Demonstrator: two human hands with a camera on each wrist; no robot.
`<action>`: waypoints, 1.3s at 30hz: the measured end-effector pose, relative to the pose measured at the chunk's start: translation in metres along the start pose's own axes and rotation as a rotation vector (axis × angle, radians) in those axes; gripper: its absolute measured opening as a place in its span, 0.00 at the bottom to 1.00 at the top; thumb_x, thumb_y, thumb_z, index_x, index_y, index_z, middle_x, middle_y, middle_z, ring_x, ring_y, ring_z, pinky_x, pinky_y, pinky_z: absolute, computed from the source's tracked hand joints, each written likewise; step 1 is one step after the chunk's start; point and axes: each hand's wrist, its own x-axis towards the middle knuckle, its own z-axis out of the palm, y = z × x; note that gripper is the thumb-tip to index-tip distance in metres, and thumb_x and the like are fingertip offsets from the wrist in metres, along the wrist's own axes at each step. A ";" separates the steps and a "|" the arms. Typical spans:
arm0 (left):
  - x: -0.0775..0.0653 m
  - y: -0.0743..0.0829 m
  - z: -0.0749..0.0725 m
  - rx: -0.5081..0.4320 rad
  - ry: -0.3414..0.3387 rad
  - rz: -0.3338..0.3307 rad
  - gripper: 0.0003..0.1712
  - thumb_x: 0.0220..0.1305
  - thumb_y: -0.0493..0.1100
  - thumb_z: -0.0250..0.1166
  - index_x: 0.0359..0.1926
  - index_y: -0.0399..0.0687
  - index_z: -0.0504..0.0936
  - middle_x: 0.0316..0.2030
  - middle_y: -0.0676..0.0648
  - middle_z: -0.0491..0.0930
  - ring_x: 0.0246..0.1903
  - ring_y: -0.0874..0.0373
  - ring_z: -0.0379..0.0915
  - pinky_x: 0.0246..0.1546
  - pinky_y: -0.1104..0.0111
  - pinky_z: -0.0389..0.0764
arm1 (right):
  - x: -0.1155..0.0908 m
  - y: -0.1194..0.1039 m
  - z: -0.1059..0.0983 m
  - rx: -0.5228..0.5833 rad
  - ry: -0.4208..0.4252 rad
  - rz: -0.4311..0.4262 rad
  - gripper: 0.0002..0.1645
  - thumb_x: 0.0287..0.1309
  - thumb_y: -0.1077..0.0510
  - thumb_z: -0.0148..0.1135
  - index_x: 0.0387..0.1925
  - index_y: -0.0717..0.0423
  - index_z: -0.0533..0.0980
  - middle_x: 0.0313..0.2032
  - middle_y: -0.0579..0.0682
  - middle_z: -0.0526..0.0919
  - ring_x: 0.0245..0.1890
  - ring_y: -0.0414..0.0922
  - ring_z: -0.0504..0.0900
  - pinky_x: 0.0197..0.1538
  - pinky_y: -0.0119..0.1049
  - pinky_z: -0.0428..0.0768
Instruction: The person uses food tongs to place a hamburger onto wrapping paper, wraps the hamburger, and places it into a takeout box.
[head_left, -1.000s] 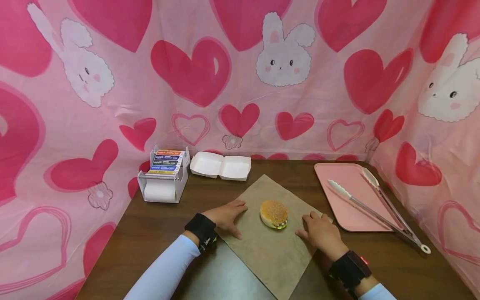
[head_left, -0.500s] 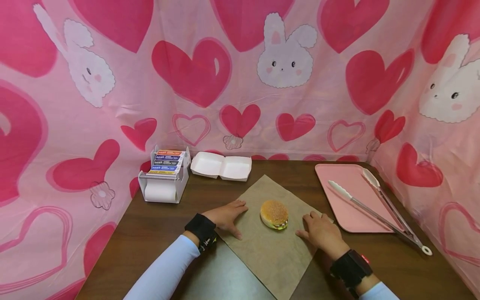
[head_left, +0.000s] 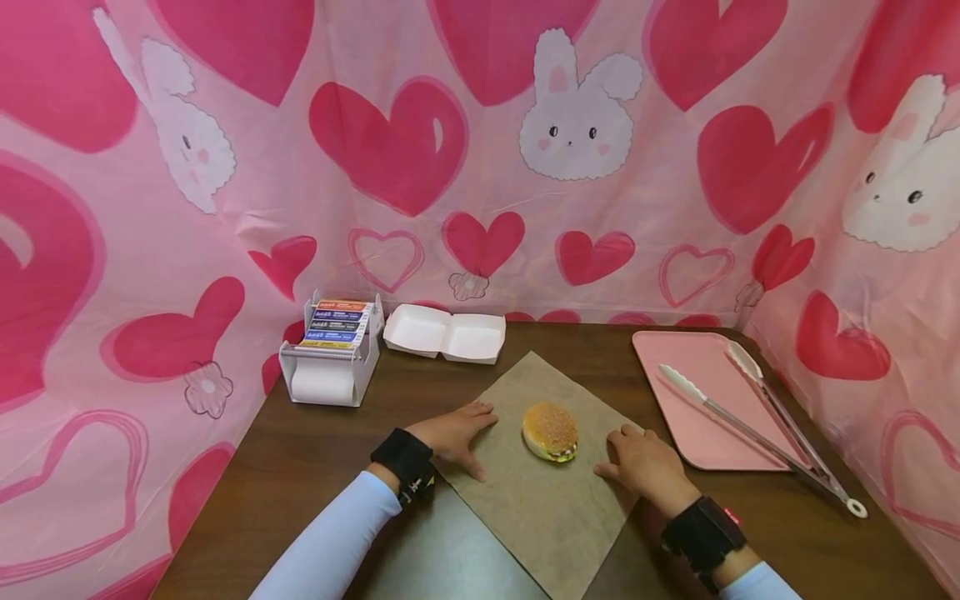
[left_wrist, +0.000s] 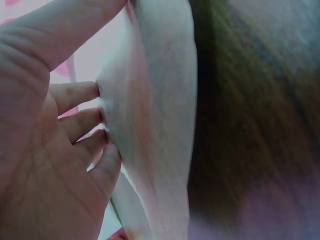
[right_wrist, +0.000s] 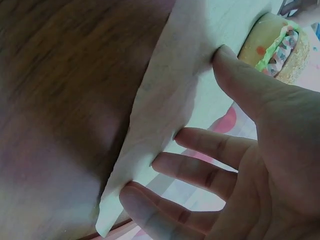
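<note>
Fairly bright, even light fills the head view, leaving a pale grey glare on the near part of the dark brown wood-grain tabletop (head_left: 322,467). The pink heart-printed fabric backdrop (head_left: 480,179) stretches toward the side edges. Both wrist views are dimmer, hazy and soft, the left bleached near-white behind; in each, dark shadow lines the flat brown paper sheet (right_wrist: 155,105).
</note>
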 end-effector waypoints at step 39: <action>0.158 0.021 -0.042 0.135 0.178 -0.205 0.23 0.77 0.44 0.53 0.65 0.35 0.71 0.58 0.37 0.79 0.60 0.43 0.75 0.62 0.55 0.74 | 0.001 -0.001 0.017 0.034 0.102 0.070 0.31 0.51 0.37 0.75 0.47 0.55 0.80 0.43 0.53 0.79 0.41 0.62 0.76 0.35 0.57 0.81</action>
